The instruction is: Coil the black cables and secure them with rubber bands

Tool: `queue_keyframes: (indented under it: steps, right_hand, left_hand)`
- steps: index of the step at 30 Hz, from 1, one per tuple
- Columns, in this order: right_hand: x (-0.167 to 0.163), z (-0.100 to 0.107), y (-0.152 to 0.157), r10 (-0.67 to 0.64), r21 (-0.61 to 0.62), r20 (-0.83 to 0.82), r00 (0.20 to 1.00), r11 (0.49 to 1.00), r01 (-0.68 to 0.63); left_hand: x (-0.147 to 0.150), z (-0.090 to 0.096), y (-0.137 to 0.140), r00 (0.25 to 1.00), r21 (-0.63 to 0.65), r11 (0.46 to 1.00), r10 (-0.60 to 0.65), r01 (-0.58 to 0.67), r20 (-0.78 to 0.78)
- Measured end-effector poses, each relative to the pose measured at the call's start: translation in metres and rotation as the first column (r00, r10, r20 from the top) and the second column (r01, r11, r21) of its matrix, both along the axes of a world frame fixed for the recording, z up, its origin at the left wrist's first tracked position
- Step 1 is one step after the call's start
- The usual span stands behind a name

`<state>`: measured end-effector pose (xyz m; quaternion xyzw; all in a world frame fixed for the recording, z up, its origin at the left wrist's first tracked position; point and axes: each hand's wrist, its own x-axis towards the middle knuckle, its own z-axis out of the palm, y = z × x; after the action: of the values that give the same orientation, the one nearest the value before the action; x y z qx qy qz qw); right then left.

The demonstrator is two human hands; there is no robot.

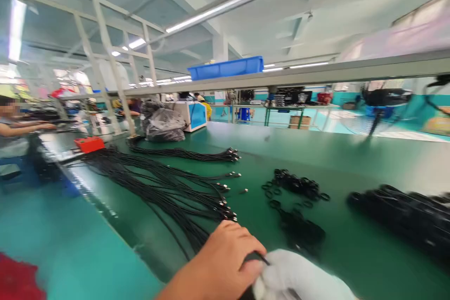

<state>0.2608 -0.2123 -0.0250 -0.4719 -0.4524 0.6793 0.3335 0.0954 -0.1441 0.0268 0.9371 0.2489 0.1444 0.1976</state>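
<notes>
At the bottom centre my bare left hand (225, 255) is closed, thumb against fingers, on a black cable (256, 257). My right hand (302, 274), in a white glove, is pressed close beside it and closed on the same cable. The cable's lower part is partly hidden by the hands and cut off by the frame's edge. Just beyond my left hand lies a fan of long black cables (158, 187) with small connector ends. Past my right hand are a pile of small black rings (297, 183) and a blurred black heap (302, 229).
The green tabletop (246, 147) carries another cable bundle (183, 152), a red box (89, 144), a plastic-wrapped bundle (165, 124) and a blue-white machine (197, 116). Dark coiled items (401, 215) lie right. A shelf (298, 74) with a blue tray (227, 68) crosses above. A person sits far left.
</notes>
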Motion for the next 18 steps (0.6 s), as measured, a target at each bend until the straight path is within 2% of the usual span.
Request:
queue_keyframes:
  steps: [2,3,5,7,11,15,18]
  right_hand:
    - [-0.003,-0.010,0.007,0.024,-0.091,-0.087,0.996,0.995,-0.032]
    - [-0.003,-0.014,0.011,0.058,-0.173,-0.255,0.965,0.979,-0.105]
    - [-0.001,-0.020,0.017,0.136,-0.179,-0.486,0.863,0.951,-0.251]
    - [0.003,-0.019,0.020,0.179,-0.135,-0.612,0.770,0.936,-0.325]
    - [0.012,-0.014,0.022,0.228,-0.071,-0.651,0.724,0.931,-0.357]
    - [0.014,-0.014,0.024,0.257,-0.091,-0.589,0.766,0.921,-0.379]
    - [0.017,-0.006,0.021,0.173,-0.046,-0.534,0.828,0.971,-0.233]
  left_hand:
    - [0.005,0.012,-0.001,1.000,-0.086,0.996,0.015,-0.016,-0.015]
    - [0.008,0.016,0.000,1.000,-0.111,0.994,0.014,-0.015,-0.011]
    - [0.017,0.024,0.001,0.999,-0.151,0.988,-0.026,0.029,0.023]
    - [0.027,0.031,0.004,0.995,-0.174,0.981,-0.076,0.085,0.060]
    - [0.042,0.041,0.011,0.989,-0.190,0.972,-0.123,0.135,0.078]
    - [0.053,0.038,0.016,0.984,-0.193,0.968,-0.139,0.158,0.110]
    - [0.058,0.024,0.018,0.980,-0.098,0.982,-0.146,0.160,0.137]
